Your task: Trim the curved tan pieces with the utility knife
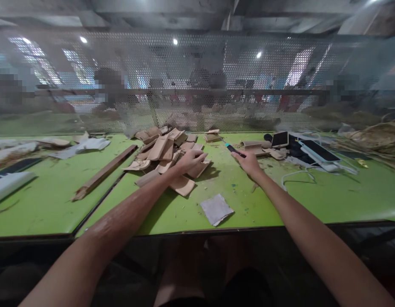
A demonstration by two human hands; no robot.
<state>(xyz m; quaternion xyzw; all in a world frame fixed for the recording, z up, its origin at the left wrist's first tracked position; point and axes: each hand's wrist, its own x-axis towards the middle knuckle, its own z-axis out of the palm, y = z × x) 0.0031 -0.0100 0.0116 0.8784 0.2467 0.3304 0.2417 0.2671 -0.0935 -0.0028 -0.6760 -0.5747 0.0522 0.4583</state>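
Note:
My left hand (191, 162) is closed at the right side of a pile of tan, slightly curved slats (159, 147), which look like wood or bamboo. Under its fingers is one tan slat (200, 169), tilted and casting a shadow on the green table; the fingertips partly hide the grip. To the right, my right hand (247, 162) is wrapped round a utility knife (233, 149) with a black and teal handle. The knife points up and left, toward a few slats (212, 136) at the back. A grey square of sandpaper or cloth (217, 209) lies near the front edge.
A long brown strip (104, 172) lies left of the pile, beside a table seam. On the right are slats (253, 147), a phone (280, 139), another phone-like device (320, 153) with white cables, and fibre strands. A perforated screen (197, 85) stands behind, with people beyond it.

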